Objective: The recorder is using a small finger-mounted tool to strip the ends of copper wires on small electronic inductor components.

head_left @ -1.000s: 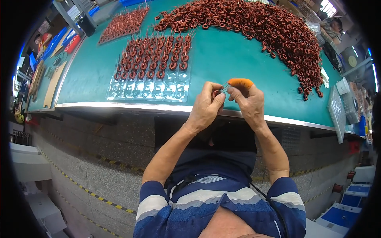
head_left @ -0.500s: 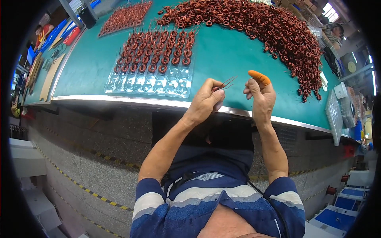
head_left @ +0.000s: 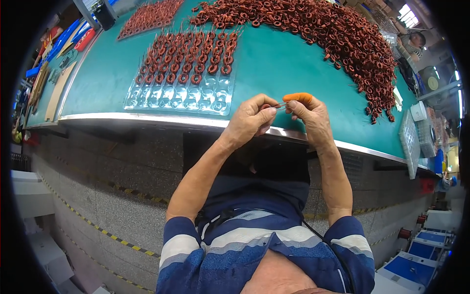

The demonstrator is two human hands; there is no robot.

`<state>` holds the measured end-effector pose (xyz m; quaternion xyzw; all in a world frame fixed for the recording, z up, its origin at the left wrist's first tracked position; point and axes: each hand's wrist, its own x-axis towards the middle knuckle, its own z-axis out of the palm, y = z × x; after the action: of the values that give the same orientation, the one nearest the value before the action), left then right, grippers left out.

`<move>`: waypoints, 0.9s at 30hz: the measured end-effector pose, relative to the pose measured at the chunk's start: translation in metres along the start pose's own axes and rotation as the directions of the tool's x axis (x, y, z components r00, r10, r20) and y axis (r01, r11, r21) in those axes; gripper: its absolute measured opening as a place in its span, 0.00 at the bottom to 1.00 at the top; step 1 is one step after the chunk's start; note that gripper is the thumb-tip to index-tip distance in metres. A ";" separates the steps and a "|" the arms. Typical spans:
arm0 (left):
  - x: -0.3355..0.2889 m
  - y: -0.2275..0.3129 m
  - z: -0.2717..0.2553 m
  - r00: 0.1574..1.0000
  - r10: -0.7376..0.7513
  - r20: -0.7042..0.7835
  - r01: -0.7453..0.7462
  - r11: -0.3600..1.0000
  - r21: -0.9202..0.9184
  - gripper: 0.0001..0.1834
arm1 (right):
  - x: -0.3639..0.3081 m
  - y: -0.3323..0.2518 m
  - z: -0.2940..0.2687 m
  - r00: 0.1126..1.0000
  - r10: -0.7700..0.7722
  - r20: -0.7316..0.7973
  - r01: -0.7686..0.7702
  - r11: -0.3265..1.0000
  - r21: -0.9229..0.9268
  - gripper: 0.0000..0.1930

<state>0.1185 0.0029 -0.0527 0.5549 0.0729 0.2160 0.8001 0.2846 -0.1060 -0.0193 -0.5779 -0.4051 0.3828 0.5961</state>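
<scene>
My left hand is closed on a small copper-wound ring coil, held above the table's front edge. Its wire leads point right, toward my right hand, which wears an orange finger cover on one finger. The right thumb and covered finger pinch the ends of those leads. Left of my hands lies a clear plastic tray, its far rows filled with similar coils whose leads stick up; the nearest pockets hold none. How tightly the right fingers close on the leads is partly hidden.
A large heap of loose coils spreads across the far and right side of the green table. Another filled tray lies at the far left. Clear trays and a white tub stand at the right edge. A person is at the far right.
My right hand has moved left to the coil's leads and now pinches them. My left hand still holds the coil. The view has shifted slightly.
</scene>
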 end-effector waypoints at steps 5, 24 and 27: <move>-0.003 0.006 0.005 0.998 -0.014 -0.056 0.013 1.000 -0.012 0.15 | -0.001 -0.011 -0.004 0.999 0.001 -0.043 -0.007 0.993 -0.121 0.13; -0.006 0.007 -0.009 0.978 -0.056 0.202 0.095 0.977 -0.189 0.08 | 0.003 0.000 -0.021 0.938 0.029 0.344 -0.004 0.997 -0.074 0.21; -0.004 0.006 -0.007 0.987 -0.046 0.157 0.074 0.981 -0.178 0.08 | -0.001 0.011 -0.014 0.937 -0.077 0.342 0.077 0.997 0.015 0.21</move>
<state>0.1110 0.0087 -0.0498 0.4912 0.0081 0.1546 0.8572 0.2973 -0.1113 -0.0301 -0.4860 -0.5246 0.4539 0.5316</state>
